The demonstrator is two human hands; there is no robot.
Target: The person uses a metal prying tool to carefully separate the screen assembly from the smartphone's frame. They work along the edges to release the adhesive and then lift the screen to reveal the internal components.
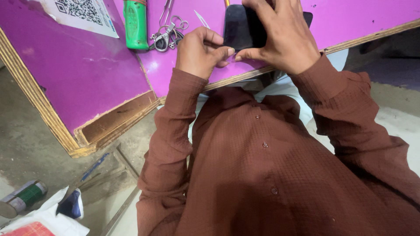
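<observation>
Both hands grip black phone (243,28): right hand (282,37) over it, left hand (199,52) pinching near left corner; long axis points away.

Magenta worktop (87,65), upper half of frame, edged in bare plywood, with a notched corner at centre left. On it: white printed paper sheet (81,12), upper left; green cylindrical container (135,24), upper centre-left; cluster of metal tweezers, scissors and a clip (168,30), just right of the container. Grey concrete floor (26,144), left. Green-banded can (22,199), lower left corner. Crumpled white bag (52,218), bottom left. Blue pen (94,167), lower left on the floor.
</observation>
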